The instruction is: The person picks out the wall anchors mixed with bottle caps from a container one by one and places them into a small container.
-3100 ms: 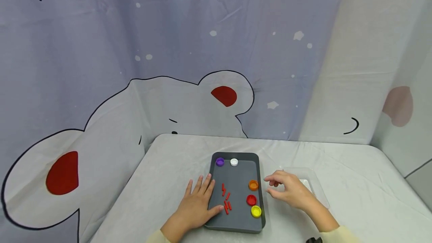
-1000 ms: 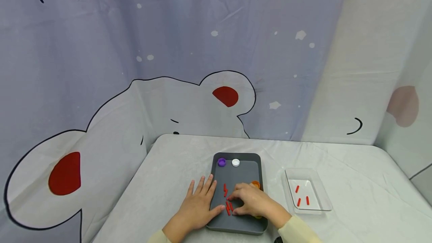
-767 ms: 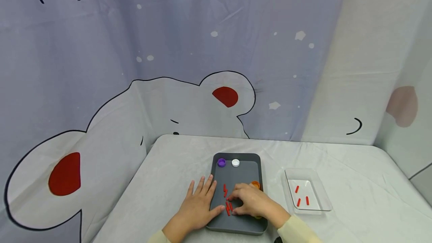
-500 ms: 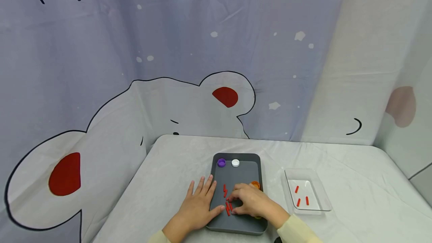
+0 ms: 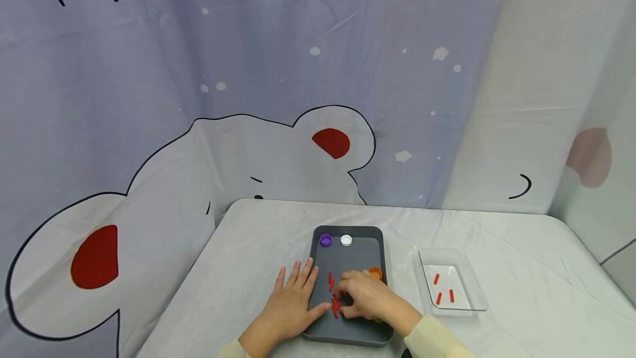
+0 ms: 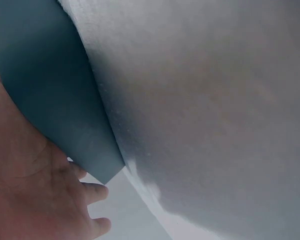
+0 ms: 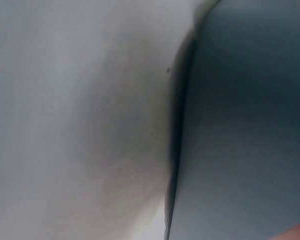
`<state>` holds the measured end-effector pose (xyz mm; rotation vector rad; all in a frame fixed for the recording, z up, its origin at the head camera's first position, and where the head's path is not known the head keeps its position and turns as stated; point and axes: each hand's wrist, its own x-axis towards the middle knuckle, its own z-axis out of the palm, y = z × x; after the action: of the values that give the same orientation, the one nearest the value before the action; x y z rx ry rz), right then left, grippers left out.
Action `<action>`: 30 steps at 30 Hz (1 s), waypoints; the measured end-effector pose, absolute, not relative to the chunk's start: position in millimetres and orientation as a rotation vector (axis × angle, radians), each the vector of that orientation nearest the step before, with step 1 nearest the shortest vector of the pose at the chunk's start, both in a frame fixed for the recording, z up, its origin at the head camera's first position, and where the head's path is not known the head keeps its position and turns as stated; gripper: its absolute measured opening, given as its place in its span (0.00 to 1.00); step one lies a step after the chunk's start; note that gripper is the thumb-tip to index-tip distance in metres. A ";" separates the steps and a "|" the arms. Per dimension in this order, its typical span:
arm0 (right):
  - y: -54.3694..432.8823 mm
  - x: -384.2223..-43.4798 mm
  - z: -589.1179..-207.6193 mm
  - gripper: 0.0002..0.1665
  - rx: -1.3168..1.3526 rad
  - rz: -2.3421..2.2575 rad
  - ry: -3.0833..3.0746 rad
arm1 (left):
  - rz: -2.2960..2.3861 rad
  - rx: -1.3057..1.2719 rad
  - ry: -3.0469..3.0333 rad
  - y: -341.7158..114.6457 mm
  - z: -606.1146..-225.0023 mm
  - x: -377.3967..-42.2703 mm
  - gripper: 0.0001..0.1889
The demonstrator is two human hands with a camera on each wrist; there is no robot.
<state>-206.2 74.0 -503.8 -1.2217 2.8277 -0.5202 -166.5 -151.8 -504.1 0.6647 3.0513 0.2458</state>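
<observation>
My left hand (image 5: 288, 305) lies spread over the left edge of a grey tray (image 5: 350, 333), fingers straight and thumb reaching inside the rim. In the left wrist view, part of the palm (image 6: 35, 185) shows below the tray's dark side. My right hand (image 5: 365, 294) is low over the tray, fingers bent, with thumb and index fingertips close around short red sticks (image 5: 335, 311). Whether it pinches one is too small to tell. More red sticks (image 5: 331, 280) lie just beyond. The right hand partly covers an orange cap (image 5: 376, 273) and a yellow one.
A purple cap (image 5: 325, 240) and a white cap (image 5: 346, 240) sit at the tray's far end. To the right, a clear plastic box (image 5: 474, 291) holds three red sticks (image 5: 451, 295). White cloth (image 5: 258, 236) covers the table, and a printed curtain (image 5: 278, 43) hangs behind.
Since the oldest frame, my right hand has moved left from beside the clear box onto the tray's red sticks. Over the last second its fingertips shifted only slightly. The left hand stays put.
</observation>
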 end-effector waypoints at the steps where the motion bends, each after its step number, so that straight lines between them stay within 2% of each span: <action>1: 73.7 -206.4 -503.9 0.11 -1.227 -0.517 2.831 | 0.238 0.662 3.049 -151.7 -503.6 -166.3 0.45; 8: 78.1 -208.9 -504.7 0.10 -1.228 -0.563 2.813 | 0.225 0.663 3.048 -151.5 -503.6 -165.9 0.46; 21: 109.6 -206.4 -488.5 0.08 -1.243 -0.944 2.823 | 0.289 0.674 3.070 -151.1 -503.6 -166.5 0.45; 30: 141.6 -199.6 -478.5 0.09 -1.138 -1.071 2.892 | 0.273 0.653 3.062 -150.8 -503.5 -165.5 0.45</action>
<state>-199.6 141.6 -478.5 -1.1380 2.8925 -1.0714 -165.5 -150.8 -503.5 0.6528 3.0622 0.2734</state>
